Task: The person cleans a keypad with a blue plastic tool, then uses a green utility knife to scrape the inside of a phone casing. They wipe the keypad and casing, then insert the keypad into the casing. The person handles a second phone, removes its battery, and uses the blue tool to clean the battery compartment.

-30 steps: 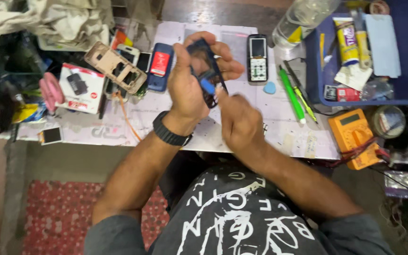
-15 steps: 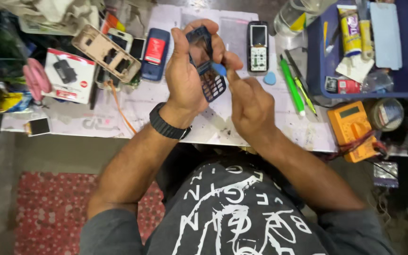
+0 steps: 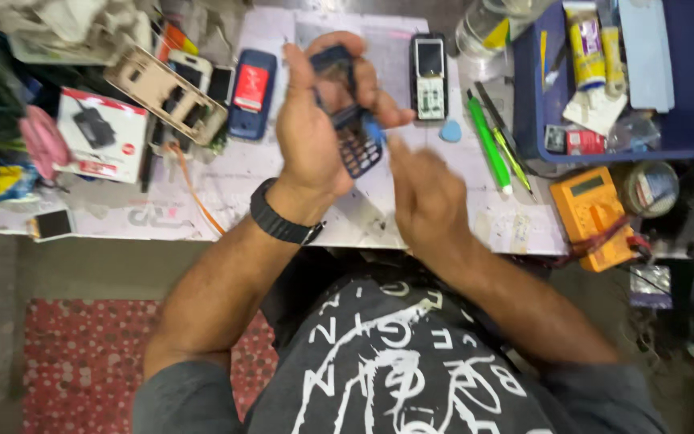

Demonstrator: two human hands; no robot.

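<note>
Above the middle of the cluttered workbench (image 3: 226,173), the left hand (image 3: 315,133) grips a dark keypad phone housing (image 3: 351,120), fingers wrapped round its far end and the key grid pointing near. The right hand (image 3: 431,197), blurred, pinches a small blue pick (image 3: 374,130) against the housing's right edge. A grey keypad phone (image 3: 429,76) lies just right.

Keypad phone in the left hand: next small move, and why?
Probably slide the blue pick further along the seam. The left hand grips the dark keypad phone above the table, and the right hand, blurred, sits at its lower edge by the pick.
</note>
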